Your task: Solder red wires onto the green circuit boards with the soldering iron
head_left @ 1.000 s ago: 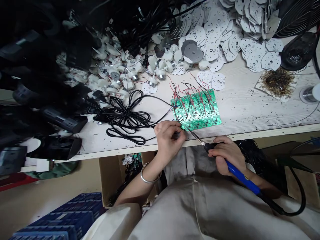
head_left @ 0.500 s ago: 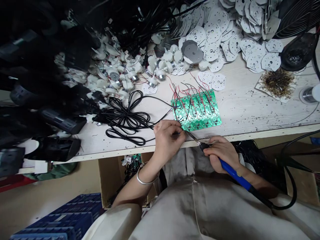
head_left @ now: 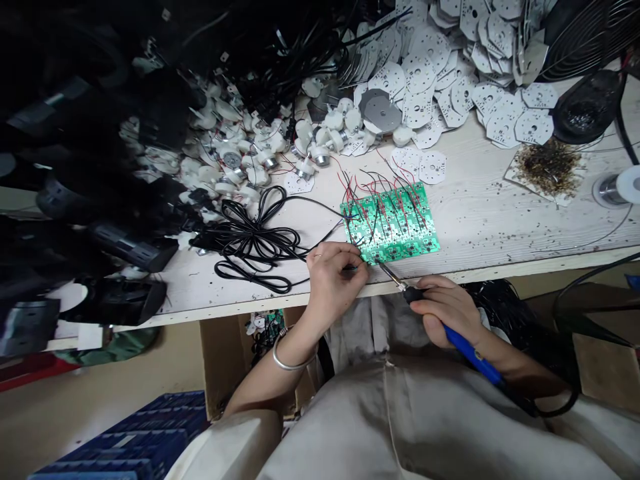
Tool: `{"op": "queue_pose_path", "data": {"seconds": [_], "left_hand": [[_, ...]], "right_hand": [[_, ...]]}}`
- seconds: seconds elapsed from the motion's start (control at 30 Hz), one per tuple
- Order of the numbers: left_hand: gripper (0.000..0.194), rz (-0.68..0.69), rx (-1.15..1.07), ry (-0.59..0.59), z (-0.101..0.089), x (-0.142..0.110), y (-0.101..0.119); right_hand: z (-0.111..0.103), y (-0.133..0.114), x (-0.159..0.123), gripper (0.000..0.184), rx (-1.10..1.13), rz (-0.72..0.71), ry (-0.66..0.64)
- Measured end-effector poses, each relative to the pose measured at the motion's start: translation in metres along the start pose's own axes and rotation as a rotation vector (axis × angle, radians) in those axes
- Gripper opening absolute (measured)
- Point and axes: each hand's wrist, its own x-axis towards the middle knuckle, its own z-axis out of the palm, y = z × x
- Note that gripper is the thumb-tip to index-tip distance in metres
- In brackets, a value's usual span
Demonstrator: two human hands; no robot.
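Observation:
A green circuit board (head_left: 395,227) with red and black wires lies near the bench's front edge. My left hand (head_left: 333,277) is closed in a pinch at the board's near left corner, holding a thin black wire (head_left: 320,239) that runs off to the left. My right hand (head_left: 447,308) grips a blue-handled soldering iron (head_left: 465,347); its metal tip (head_left: 386,270) touches the board's near edge beside my left fingertips. A silver bangle (head_left: 290,357) sits on my left wrist.
A coil of black cable (head_left: 255,243) lies left of the board. Small white motors (head_left: 250,153) and round white discs (head_left: 450,73) are piled behind. A brown tip-cleaning pad (head_left: 547,167), a solder spool (head_left: 617,187) and a black fan (head_left: 590,33) stand at the right. Blue crates (head_left: 145,440) are on the floor.
The iron's tip stays at the board's near edge. My right hand has shifted only slightly, and the view has tilted a little.

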Motion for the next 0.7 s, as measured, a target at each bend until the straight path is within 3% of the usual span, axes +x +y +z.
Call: {"op": "queue_pose_path", "data": {"seconds": [0.17, 0.7], "left_hand": [[0.012, -0.019, 0.040, -0.029, -0.001, 0.001, 0.000], [0.010, -0.020, 0.041, -0.053, -0.004, 0.001, 0.000]], "right_hand": [[-0.010, 0.006, 0.007, 0.020, 0.060, -0.060, 0.028], [-0.004, 0.004, 0.016, 0.020, 0.082, -0.073, 0.033]]}}
